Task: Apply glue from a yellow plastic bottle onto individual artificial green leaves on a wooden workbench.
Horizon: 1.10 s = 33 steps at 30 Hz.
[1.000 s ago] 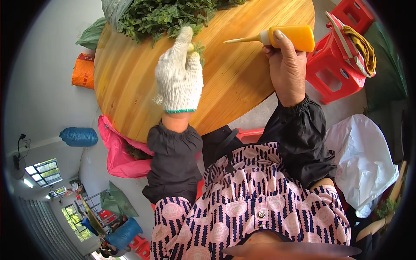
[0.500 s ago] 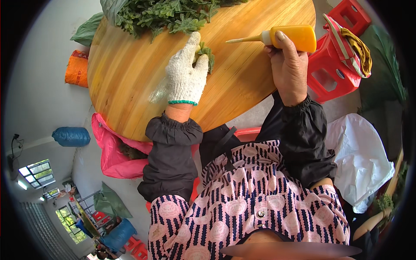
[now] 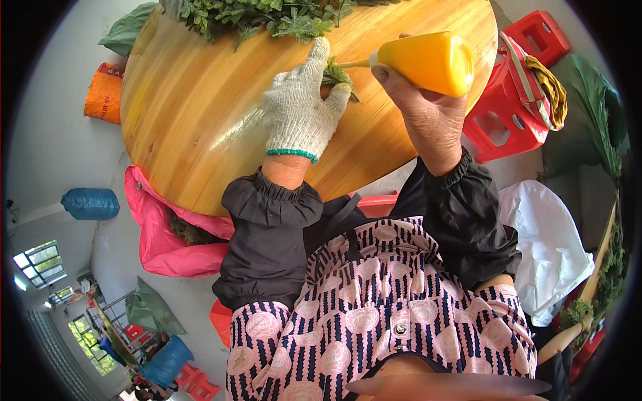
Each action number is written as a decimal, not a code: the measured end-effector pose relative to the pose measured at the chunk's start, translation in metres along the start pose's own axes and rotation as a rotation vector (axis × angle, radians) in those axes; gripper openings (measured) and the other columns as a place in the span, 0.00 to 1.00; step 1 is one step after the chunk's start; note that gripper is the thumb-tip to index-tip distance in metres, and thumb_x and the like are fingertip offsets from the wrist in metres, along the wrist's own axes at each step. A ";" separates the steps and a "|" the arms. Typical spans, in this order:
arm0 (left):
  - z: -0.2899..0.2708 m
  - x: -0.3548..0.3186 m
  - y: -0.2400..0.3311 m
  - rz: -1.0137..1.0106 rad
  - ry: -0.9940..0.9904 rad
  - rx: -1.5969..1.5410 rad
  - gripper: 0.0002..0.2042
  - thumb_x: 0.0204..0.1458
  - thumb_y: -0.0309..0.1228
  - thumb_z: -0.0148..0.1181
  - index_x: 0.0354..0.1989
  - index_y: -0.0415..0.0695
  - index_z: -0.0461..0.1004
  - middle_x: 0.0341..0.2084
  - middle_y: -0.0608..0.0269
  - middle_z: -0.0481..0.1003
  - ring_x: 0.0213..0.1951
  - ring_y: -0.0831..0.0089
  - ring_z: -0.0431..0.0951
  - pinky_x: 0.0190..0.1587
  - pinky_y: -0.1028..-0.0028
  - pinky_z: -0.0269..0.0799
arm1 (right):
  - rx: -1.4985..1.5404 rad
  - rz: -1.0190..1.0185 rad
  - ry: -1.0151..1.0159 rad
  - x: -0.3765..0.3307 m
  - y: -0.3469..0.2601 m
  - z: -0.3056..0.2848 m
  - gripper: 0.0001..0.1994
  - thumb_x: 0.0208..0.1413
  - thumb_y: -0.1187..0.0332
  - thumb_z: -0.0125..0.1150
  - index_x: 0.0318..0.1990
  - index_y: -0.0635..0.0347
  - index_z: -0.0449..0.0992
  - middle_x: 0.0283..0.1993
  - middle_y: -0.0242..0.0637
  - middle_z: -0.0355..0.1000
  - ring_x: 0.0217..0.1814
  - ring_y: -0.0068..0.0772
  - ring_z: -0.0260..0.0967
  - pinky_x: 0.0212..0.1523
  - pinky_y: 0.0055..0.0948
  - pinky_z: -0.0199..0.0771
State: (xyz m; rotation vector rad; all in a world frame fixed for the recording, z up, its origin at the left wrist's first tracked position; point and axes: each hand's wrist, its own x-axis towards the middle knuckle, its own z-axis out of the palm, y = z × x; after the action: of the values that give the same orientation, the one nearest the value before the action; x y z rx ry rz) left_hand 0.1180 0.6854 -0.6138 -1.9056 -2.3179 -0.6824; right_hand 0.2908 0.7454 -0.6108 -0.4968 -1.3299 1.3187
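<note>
My left hand (image 3: 299, 107), in a white knitted glove with a green cuff edge, pinches a small green needle-leaf sprig (image 3: 338, 75) between thumb and fingers, above the round wooden table (image 3: 200, 127). The index finger reaches forward, and the sprig is partly hidden behind the hand. Bare, my right hand (image 3: 431, 117) is wrapped round a yellow squeeze bottle (image 3: 428, 63) with a long thin nozzle, tilted so its base faces up toward me. The nozzle tip points left and meets the sprig in view; whether it touches cannot be made out.
A heap of green sprigs (image 3: 267, 17) lies at the table's far side. Red plastic stools (image 3: 501, 127) stand on the right, one bearing a striped bag. A pink sack (image 3: 154, 234) sits by the near left edge, a white sack (image 3: 542, 247) at my right.
My right hand has brought the bottle left, its base swinging up toward me and its nozzle reaching the sprig. The left hand and sprig have moved slightly right.
</note>
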 end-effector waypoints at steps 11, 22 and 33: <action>0.008 -0.001 -0.009 0.085 0.031 0.135 0.34 0.54 0.44 0.66 0.69 0.47 0.65 0.40 0.56 0.83 0.44 0.54 0.81 0.45 0.57 0.78 | -0.133 0.018 -0.017 -0.003 0.001 0.017 0.13 0.54 0.81 0.71 0.47 0.68 0.79 0.44 0.36 0.81 0.47 0.27 0.80 0.53 0.28 0.80; 0.012 -0.004 -0.018 0.096 0.040 0.156 0.33 0.54 0.45 0.65 0.69 0.49 0.67 0.38 0.55 0.83 0.43 0.54 0.81 0.43 0.56 0.78 | -0.178 0.009 -0.070 -0.004 0.004 0.019 0.12 0.55 0.77 0.73 0.46 0.67 0.80 0.43 0.35 0.82 0.46 0.26 0.80 0.51 0.28 0.80; 0.016 -0.006 -0.026 0.139 0.102 0.148 0.32 0.53 0.45 0.66 0.67 0.48 0.69 0.35 0.57 0.83 0.41 0.55 0.81 0.41 0.57 0.78 | -0.241 -0.021 -0.112 -0.006 -0.003 0.017 0.14 0.56 0.76 0.73 0.48 0.65 0.80 0.44 0.36 0.82 0.46 0.28 0.81 0.52 0.28 0.81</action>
State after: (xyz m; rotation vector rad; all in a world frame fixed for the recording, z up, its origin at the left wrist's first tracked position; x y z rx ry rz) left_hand 0.0988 0.6826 -0.6378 -1.8975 -2.0897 -0.5632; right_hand 0.2792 0.7326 -0.6058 -0.5776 -1.5937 1.1891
